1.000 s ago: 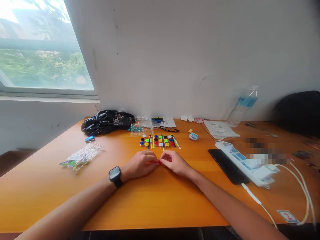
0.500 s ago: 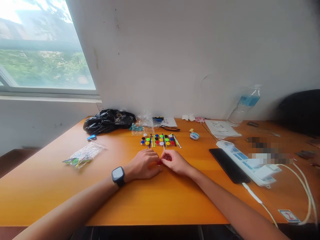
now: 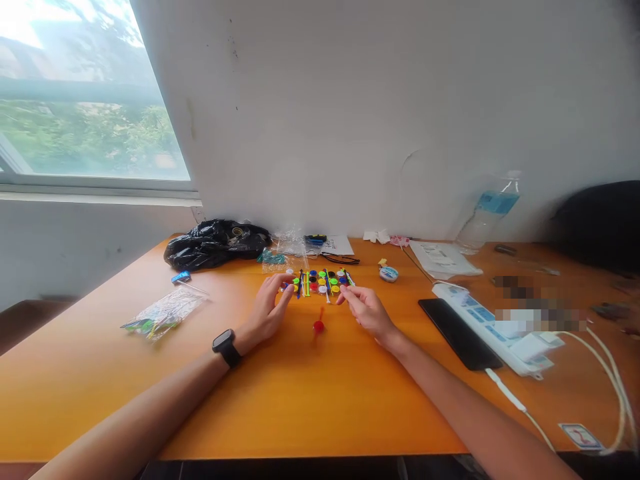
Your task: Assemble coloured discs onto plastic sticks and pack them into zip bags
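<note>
A small red round piece with a thin red stick (image 3: 319, 327) lies on the table between my two hands, touched by neither. My left hand (image 3: 267, 310) is open, thumb apart from the fingers, its fingertips over the left end of a row of colourful round caps (image 3: 314, 281). My right hand (image 3: 369, 312) is at the row's right end, holding nothing that I can see; its fingers are loosely bent and apart. Thin coloured sticks (image 3: 307, 285) lie between the caps, in white, blue, yellow and other colours.
On the left lie a clear bag of coloured parts (image 3: 163, 313) and a blue packet (image 3: 181, 277). A black plastic bag (image 3: 215, 243) is behind. To the right are a round container (image 3: 389, 274), a black phone (image 3: 457, 332), a white power strip (image 3: 493, 327) and a bottle (image 3: 493, 210).
Both hands have let go of the red piece and moved apart, left hand to the left, right hand to the right, each further forward toward the caps. The red piece now lies in plain sight.
</note>
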Demonstrator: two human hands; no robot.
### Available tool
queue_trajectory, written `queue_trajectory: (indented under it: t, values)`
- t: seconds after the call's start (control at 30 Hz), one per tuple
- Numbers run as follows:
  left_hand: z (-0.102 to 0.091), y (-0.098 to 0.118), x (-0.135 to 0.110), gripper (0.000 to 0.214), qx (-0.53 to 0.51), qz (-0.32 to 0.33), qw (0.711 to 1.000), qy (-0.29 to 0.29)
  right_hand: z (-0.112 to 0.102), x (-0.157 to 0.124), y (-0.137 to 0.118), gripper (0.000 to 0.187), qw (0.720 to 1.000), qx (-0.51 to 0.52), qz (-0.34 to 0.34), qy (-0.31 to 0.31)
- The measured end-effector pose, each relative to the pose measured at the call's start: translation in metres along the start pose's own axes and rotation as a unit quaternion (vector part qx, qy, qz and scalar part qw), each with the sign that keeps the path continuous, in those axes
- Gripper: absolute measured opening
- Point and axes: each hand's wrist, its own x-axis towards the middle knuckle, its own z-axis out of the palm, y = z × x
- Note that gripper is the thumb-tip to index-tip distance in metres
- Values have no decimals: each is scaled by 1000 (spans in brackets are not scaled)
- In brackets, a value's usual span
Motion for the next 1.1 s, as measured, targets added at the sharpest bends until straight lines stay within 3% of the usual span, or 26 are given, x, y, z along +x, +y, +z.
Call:
queue_trajectory:
  t: [0.2, 0.43, 0.63, 0.73, 0.93, 1.1]
  values:
    - [-4, -27, 7, 21, 77, -6, 997, 14, 1, 0, 3, 57, 1000, -20, 5, -7]
    - [-10, -49, 10, 36, 102, -13, 993, -55, 1, -1, 4, 49, 998, -51, -17, -26]
    - [1, -53, 21, 42, 109, -28, 991, -67, 5, 0, -3, 36, 977, -187, -102, -29]
    - [8, -62, 33, 44, 145, -22, 987, -73, 7, 7, -18, 25, 957, -267, -110, -41]
    - [16, -71, 46, 43, 167, -1, 983, -75, 15, 50, -58, 19, 891, -429, -105, -108]
    - [13, -68, 43, 38, 170, 21, 983, -63, 42, 101, -61, 13, 862, -475, -73, -161]
